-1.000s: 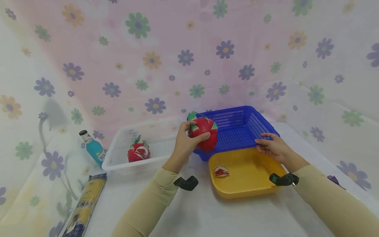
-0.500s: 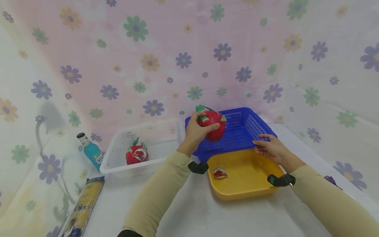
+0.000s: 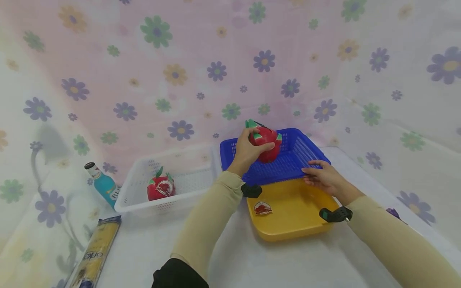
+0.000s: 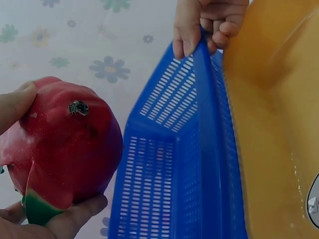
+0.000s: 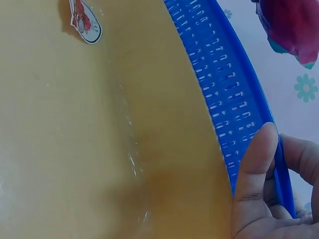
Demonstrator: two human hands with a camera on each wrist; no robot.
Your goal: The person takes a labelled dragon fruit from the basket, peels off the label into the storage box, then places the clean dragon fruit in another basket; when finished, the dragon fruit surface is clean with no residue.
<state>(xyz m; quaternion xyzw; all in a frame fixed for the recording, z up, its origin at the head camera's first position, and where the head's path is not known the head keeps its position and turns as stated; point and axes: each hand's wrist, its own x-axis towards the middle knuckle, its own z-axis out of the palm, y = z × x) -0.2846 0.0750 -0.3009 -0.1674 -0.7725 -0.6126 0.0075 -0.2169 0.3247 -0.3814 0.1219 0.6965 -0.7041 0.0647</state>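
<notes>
My left hand (image 3: pixel 247 152) grips a red dragon fruit (image 3: pixel 268 154) with green-tipped scales, holding it over the blue perforated basket (image 3: pixel 306 149). In the left wrist view, thumb and fingers clasp opposite sides of the dragon fruit (image 4: pixel 75 144), whose dark stem spot faces the camera. At the basket's near right corner, my right hand (image 3: pixel 325 180) pinches the rim. The right wrist view has the thumb on one side of the blue rim (image 5: pixel 251 84) and the fingers on the other. A second dragon fruit (image 3: pixel 161 187), bearing a round label, sits in the white basket (image 3: pixel 144 205).
In front of the blue basket stands a yellow tray (image 3: pixel 293 232) with a small label tag (image 3: pixel 263 208) inside. A blue bottle (image 3: pixel 104 186) leans at the left, behind a yellow packet (image 3: pixel 95 252). A flowered cloth (image 3: pixel 201 48) rises behind everything.
My left hand has carried the dragon fruit right and slightly up, farther over the blue basket. The right hand keeps its pinch on the rim. The head view has shifted a little.
</notes>
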